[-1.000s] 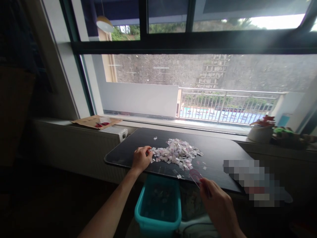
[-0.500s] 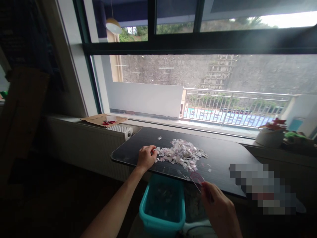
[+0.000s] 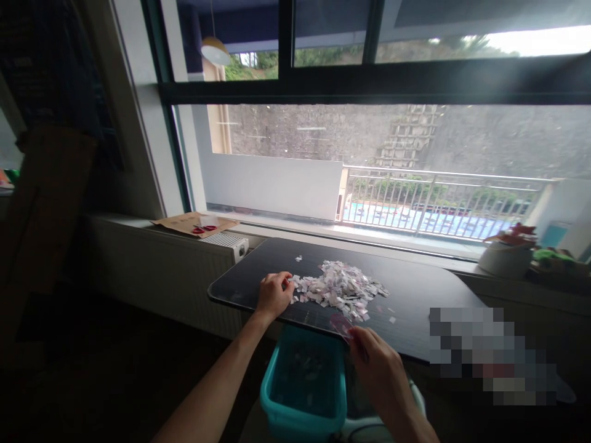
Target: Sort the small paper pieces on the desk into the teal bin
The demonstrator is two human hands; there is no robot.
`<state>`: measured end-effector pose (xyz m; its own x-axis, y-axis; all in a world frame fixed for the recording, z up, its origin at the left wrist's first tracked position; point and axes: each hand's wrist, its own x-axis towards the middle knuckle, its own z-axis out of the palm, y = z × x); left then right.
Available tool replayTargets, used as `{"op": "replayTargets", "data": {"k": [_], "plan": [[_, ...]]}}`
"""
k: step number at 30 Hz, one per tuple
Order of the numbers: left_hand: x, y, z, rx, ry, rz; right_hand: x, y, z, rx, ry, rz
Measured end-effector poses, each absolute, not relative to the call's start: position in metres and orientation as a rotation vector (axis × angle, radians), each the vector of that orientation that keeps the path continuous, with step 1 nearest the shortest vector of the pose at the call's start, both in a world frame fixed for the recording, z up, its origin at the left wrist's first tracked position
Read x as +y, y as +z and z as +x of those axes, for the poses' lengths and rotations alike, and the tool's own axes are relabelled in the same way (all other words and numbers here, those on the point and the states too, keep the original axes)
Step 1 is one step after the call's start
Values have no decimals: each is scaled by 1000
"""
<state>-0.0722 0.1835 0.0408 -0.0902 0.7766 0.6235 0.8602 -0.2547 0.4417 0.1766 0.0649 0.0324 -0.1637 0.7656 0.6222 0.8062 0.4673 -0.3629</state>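
A pile of small cut paper pieces [image 3: 346, 284] lies spread on the dark table [image 3: 415, 289]. At the pile's left edge rests my left hand [image 3: 276, 292], its fingers curled together; whatever they may hold is too small to make out. My right hand [image 3: 376, 357] is closed on a flat, see-through pink plastic piece with a rounded end [image 3: 340, 325]. That rounded end is at the table's front edge, just in front of the pile. Below the edge stands a turquoise bin [image 3: 344, 387] with paper bits inside, between my two forearms.
Red-handled scissors [image 3: 204, 229] lie on brown paper [image 3: 173, 223] on the left sill, above a radiator [image 3: 212, 255]. A white pot [image 3: 505, 258] stands on the right sill. A blurred-out patch [image 3: 489, 351] covers the table's right end. Cardboard [image 3: 50, 209] leans far left.
My right hand has moved left along the table's front edge with the pink plastic piece. My left hand stays at the pile's left edge.
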Motion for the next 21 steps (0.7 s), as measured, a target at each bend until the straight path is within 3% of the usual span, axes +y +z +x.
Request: {"op": "replayTargets", "data": {"k": [7,14,21], "plan": [[183,42,-72,-1864,-1255,-2042,41,34,171,-1979,95,-1205],[185,41,-73,-1841,-1260,-2066,77,30,276,-1689,-403,-1636],[185,41,-74,-1835,-1258,-2073,69,24,231,-1864,-349,-1537]]}}
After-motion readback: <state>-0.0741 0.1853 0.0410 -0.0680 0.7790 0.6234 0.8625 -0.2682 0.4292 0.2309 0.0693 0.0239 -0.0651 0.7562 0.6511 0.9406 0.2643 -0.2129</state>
